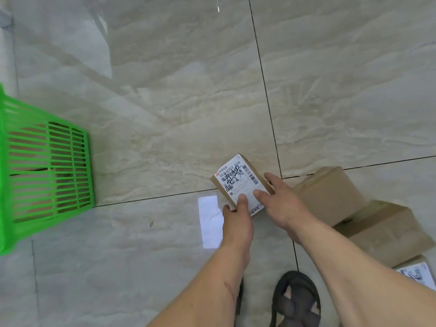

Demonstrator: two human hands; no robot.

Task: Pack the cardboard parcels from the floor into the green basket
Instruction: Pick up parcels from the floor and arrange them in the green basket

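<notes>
A small cardboard parcel point(238, 179) with a white shipping label faces up just above the floor, right of centre. My left hand point(237, 219) grips its near edge, thumb on the label. My right hand point(282, 204) holds its right side, fingers spread over the label and edge. The green basket point(50, 172) stands at the left edge, and brown cardboard shows through its slatted wall. Two plain brown parcels point(330, 192) point(387, 232) lie on the floor behind my right forearm. A third parcel with a label point(416, 271) peeks in at the lower right.
The floor is glossy beige tile with dark grout lines and a bright light reflection point(210, 220) near my left hand. My foot in a dark sandal point(296, 300) stands at the bottom, between my forearms. Open floor lies between the held parcel and the basket.
</notes>
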